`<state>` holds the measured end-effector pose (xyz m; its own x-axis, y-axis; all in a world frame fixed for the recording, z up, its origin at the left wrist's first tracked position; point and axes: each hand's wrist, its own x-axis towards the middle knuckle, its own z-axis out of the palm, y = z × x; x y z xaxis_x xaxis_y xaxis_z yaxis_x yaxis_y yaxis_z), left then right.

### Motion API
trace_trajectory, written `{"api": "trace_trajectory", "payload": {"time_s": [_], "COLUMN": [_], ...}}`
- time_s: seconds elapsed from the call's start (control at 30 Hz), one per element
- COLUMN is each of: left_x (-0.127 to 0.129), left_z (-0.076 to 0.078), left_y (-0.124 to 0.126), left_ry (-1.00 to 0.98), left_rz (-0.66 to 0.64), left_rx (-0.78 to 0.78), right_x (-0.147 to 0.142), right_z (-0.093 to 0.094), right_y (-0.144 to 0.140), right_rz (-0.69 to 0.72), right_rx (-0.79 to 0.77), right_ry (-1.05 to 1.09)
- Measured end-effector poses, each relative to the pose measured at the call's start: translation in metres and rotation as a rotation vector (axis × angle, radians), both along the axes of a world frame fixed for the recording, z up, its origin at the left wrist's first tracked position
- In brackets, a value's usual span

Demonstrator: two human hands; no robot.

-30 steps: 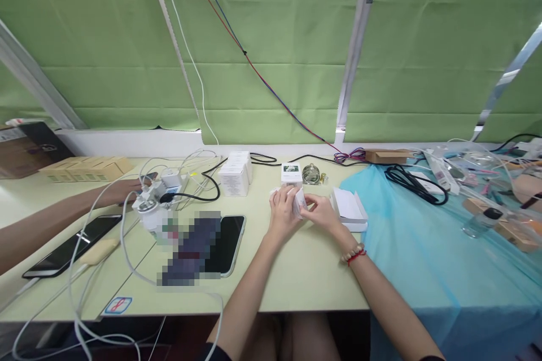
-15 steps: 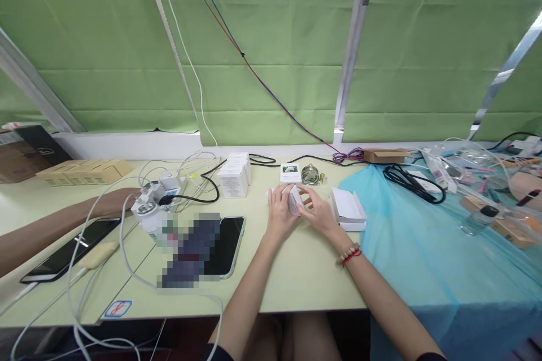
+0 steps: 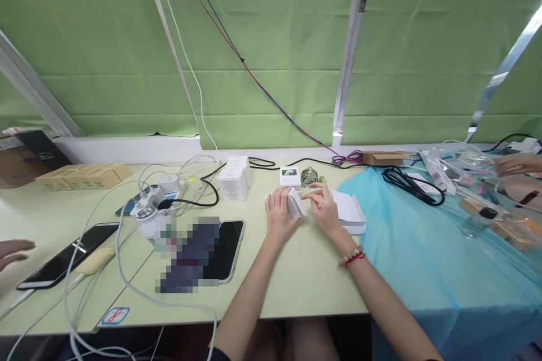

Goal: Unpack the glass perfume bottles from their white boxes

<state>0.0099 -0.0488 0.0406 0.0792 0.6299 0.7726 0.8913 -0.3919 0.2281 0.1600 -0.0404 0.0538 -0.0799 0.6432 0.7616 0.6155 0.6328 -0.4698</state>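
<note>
Both hands (image 3: 301, 210) grip small white box (image 3: 296, 203), partly hidden.

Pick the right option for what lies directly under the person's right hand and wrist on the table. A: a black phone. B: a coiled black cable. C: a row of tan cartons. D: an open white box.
D: the right hand reaches over the open white box at the edge of the blue sheet, its fingers at the small white carton that the left hand holds.
</note>
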Motion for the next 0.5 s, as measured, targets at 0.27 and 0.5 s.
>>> {"api": "trace_trajectory", "payload": {"time_s": [0.27,0.5], "left_x": [0.004,0.003], "left_z": [-0.003,0.0], "left_y": [0.003,0.004], "left_ry": [0.018,-0.045], "left_rz": [0.03,0.066], "left_rx": [0.011,0.034], "right_x": [-0.012,-0.006], "right_z": [-0.002,-0.003], "right_y": [-0.006,-0.001], "right_rz": [0.032,-0.052], "right_rx": [0.183,0.126], "right_ry": [-0.072,-0.128]}}
